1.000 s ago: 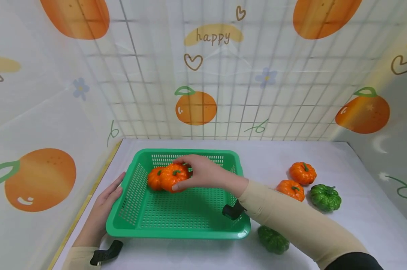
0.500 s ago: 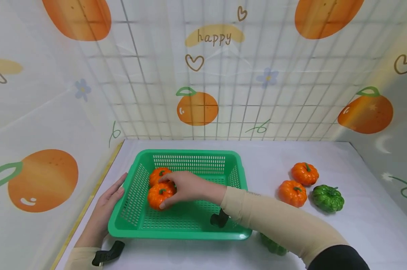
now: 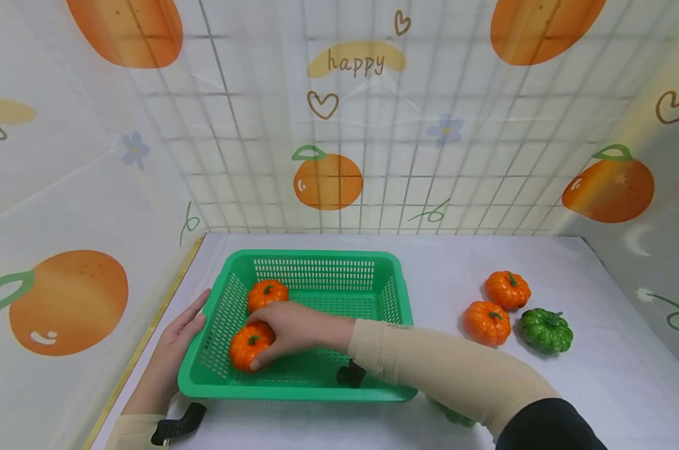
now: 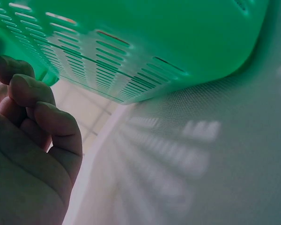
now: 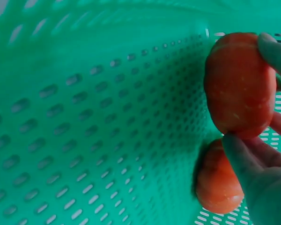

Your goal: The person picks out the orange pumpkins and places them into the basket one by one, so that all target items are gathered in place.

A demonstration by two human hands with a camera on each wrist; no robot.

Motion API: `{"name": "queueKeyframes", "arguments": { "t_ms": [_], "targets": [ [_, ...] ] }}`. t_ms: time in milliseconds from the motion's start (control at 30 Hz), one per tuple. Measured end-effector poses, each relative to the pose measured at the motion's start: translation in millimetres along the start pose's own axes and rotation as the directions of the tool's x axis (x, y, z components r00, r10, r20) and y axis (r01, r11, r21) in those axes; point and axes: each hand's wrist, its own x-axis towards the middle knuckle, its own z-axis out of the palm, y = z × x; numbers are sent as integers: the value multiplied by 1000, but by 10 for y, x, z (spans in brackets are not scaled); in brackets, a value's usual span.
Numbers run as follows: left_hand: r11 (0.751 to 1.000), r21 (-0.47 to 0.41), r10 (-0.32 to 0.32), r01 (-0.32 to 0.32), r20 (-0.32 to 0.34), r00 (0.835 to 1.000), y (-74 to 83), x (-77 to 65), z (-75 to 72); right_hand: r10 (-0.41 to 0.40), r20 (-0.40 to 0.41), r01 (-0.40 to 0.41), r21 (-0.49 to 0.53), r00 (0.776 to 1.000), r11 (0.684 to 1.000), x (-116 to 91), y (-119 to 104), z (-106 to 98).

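Note:
My right hand [image 3: 291,327] reaches into a green plastic basket [image 3: 294,392] and grips a small orange pumpkin [image 3: 244,347] near the left wall. In the right wrist view, thumb and fingers hold that pumpkin [image 5: 241,84] from opposite sides. A second orange pumpkin [image 3: 265,295] sits behind it in the basket; the right wrist view shows it as another pumpkin [image 5: 219,180], partly covered by the hand. My left hand [image 3: 173,344] rests along the basket's left rim from outside. In the left wrist view, its fingers [image 4: 61,124] are beside the slotted wall [image 4: 131,51], loosely bent.
Right of the basket lie two orange pumpkins [image 3: 507,289] and a green pumpkin [image 3: 545,331] on the white table [image 3: 429,269]. Another green pumpkin [image 3: 456,415] shows partly below the right sleeve. A patterned curtain [image 3: 249,125] hangs behind the table.
My right hand has carried the gripped pumpkin toward the front left of the basket, away from the other pumpkin, and lowered it. The left hand has stayed at the rim.

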Motion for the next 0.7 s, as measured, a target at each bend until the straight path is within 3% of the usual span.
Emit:
{"name": "queueKeyframes", "arguments": {
  "t_ms": [433, 700],
  "targets": [
    [1000, -11, 0, 0, 5, 1000, 21, 9, 12, 92, -11, -93, -33, 996, 995, 86, 2, 124],
    [1000, -10, 3, -3, 2, 1000, 17, 7, 7, 83, -16, -84, -50, 996, 995, 95, -19, 109]
  ]
}}
